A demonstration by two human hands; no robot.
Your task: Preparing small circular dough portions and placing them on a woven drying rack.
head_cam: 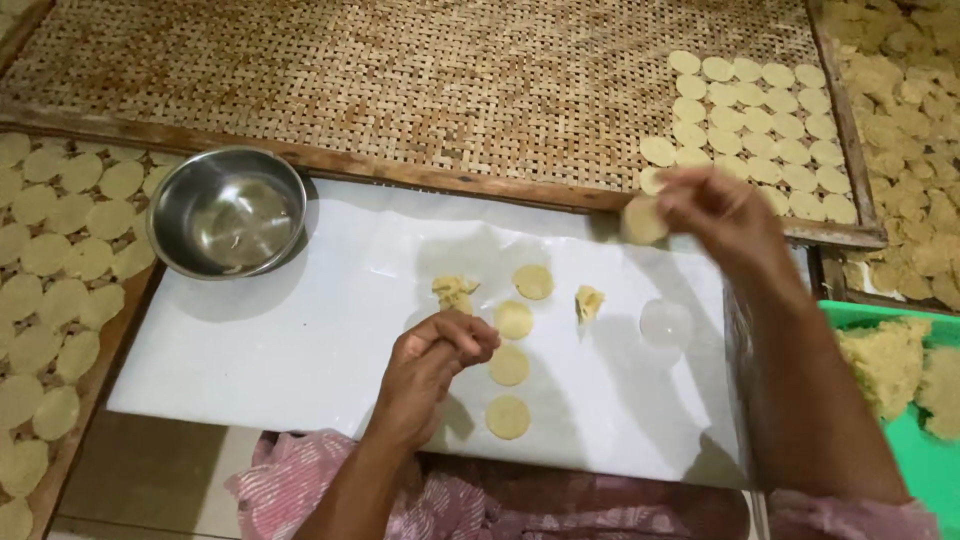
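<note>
So: our right hand (722, 212) pinches one thin round pale-yellow dough disc (643, 221), lifted just short of filled rows of same discs (752, 128) on woven bamboo drying tray (420, 80); most of that tray bare. Our left hand (432, 362) curled, fingertips closed on small dough bit, we judge. Beside it, four flat discs (512, 365) plus two crumpled scraps (455, 291) remain on white plastic sheet (260, 350). Steel bowl (228, 212) beyond left hand. Roughly early-middle of work.

A home cracker-making spot: woven bamboo drying trays (420, 90) covered with dough discs (760, 120).
</note>
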